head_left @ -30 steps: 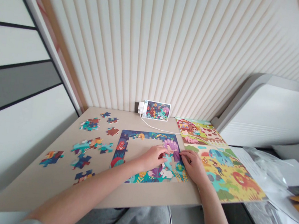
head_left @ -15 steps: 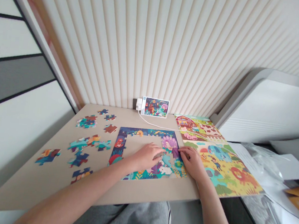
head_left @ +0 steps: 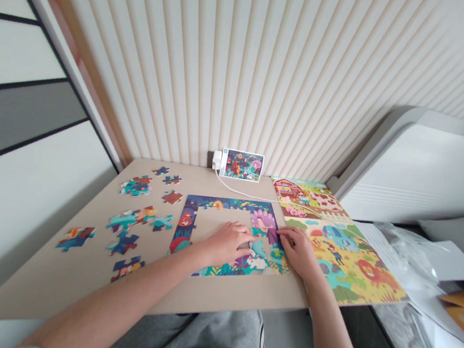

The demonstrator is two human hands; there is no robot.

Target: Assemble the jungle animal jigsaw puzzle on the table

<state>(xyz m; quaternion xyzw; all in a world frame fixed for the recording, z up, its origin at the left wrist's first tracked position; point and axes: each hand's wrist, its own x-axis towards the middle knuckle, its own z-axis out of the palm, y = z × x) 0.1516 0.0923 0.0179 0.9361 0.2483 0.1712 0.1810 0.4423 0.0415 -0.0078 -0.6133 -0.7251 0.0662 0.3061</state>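
Puzzle [head_left: 263, 220] near front edge of desk [head_left: 209, 301], seemingly mid-fitting: left hand [head_left: 228, 243] loosely spread, right hand [head_left: 296, 248] curled (grip unclear); next likely needs careful aligning.

Bright, diffuse light, exact direction unclear. Soft shadow low on cabinet [head_left: 21, 217]. Wide-angle distortion: ribbed wall [head_left: 212, 54] fans out, edges stretched. Mild glare on clear plastic [head_left: 412, 264]. Fine print on puzzle [head_left: 263, 220] slightly soft.
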